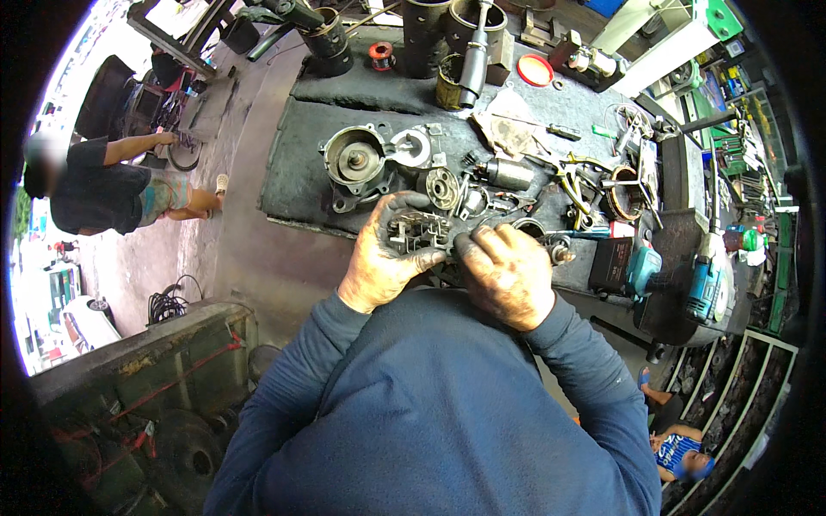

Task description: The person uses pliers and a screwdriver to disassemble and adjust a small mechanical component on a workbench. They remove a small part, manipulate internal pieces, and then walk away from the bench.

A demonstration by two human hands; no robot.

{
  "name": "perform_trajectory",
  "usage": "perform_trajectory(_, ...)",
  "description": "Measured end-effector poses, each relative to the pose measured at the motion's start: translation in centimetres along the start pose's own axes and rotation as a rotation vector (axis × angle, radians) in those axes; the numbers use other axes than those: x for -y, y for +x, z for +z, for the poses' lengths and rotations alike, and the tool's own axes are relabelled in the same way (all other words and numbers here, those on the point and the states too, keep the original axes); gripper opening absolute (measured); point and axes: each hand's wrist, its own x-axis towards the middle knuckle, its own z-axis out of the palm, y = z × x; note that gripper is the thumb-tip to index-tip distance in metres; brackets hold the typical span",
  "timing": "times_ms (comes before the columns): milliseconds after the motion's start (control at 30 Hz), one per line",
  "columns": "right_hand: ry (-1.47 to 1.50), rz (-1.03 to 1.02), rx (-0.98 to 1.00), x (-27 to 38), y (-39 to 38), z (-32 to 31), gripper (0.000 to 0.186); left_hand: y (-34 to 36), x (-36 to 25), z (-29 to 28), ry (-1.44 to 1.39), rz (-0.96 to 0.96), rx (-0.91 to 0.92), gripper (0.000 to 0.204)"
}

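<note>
My left hand (379, 258) is curled around a dark, greasy metal part (419, 230) with slots and ridges, held at the bench's near edge. Against the part's right side, my right hand (506, 271) is closed, knuckles up; whatever its fingers pinch is hidden under them. Just beyond the hands lie a round metal end cover (440, 187) and a large open metal housing (356, 162) with a shaft in its middle. A metal cylinder (509, 174) rests farther right. Beside my right hand is a small shafted metal piece (561, 250).
Yellow-handled pliers (575, 191), a copper-wound ring (625, 196) and a rag (509, 123) lie on the dark bench (297, 163). Tall metal cylinders (425, 39) stand at the back. A teal power tool (707, 279) is at right. One person (103, 189) is at left, another (680, 451) at lower right.
</note>
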Motion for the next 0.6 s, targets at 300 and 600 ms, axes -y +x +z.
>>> perform_trajectory(300, -0.009, 0.037, 0.015, 0.0, 0.0, 1.4, 0.03, -0.1, 0.1, 0.1, 0.073, -0.033, -0.04, 0.063)
perform_trajectory(600, -0.151, 0.174, 0.083, 1.2, 1.3, 0.9, 0.019, 0.3, 0.4, -0.1, 0.222, 0.01, -0.056, 0.056)
